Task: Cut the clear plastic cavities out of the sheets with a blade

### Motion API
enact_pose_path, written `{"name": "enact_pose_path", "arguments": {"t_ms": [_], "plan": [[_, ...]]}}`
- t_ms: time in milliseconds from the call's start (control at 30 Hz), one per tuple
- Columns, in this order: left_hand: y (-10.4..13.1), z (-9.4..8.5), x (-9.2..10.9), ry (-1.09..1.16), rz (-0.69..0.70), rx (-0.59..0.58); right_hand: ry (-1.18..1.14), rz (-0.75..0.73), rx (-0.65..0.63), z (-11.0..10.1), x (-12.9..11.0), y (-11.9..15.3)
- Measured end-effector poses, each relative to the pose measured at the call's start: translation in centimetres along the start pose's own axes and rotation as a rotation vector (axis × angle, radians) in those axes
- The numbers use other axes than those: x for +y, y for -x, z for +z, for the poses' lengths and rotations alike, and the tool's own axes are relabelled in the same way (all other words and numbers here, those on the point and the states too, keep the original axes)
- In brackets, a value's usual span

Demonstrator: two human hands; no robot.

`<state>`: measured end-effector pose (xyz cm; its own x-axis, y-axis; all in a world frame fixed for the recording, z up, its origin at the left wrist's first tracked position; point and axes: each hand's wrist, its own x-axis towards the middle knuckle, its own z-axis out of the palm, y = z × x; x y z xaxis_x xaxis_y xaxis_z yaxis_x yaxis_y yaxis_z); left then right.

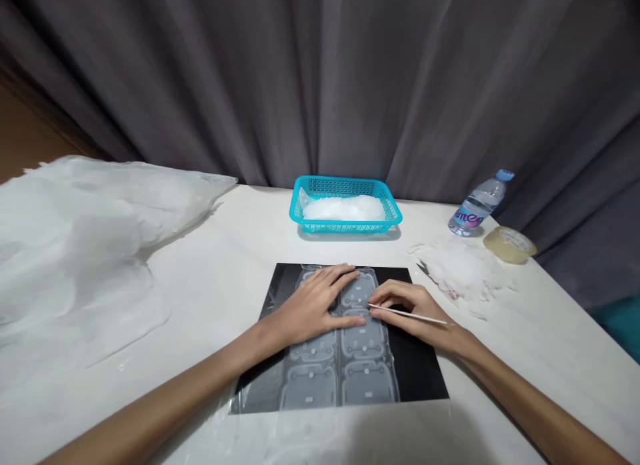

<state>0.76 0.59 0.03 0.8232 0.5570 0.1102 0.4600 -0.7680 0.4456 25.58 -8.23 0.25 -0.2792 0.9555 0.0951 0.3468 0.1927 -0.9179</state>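
A translucent plastic sheet point(364, 385) with several rounded-square moulded shapes lies over a black mat point(419, 378) on the table. My left hand point(320, 303) rests flat on the sheet's upper part, fingers stretched out and pointing right. Just to its right, my right hand point(413, 311) is closed in a pinch on a thin white stick point(423, 317). The stick's tip meets the sheet near the gap between two shapes, close to my left thumb. Part of the sheet is hidden beneath my left hand.
A turquoise basket point(345, 227) holding white fluffy material point(345, 208) stands at the back. Crumpled white sheeting point(90, 238) covers the left side. At right are a water bottle point(477, 205), a tape roll point(510, 245), and a white scrap pile point(463, 268) partly covering a pointed metal tool point(424, 268).
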Motion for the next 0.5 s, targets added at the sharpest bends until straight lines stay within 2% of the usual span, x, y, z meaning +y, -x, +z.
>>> {"name": "enact_pose_path", "arguments": {"t_ms": [100,500], "plan": [[-0.02,-0.04,0.08,-0.003,-0.009,-0.002,0.041,-0.082,-0.027,0.00,0.17,-0.26],[-0.08,0.48,-0.28,0.016,0.008,0.019,0.196,-0.147,-0.059,-0.13,-0.35,0.03]]}}
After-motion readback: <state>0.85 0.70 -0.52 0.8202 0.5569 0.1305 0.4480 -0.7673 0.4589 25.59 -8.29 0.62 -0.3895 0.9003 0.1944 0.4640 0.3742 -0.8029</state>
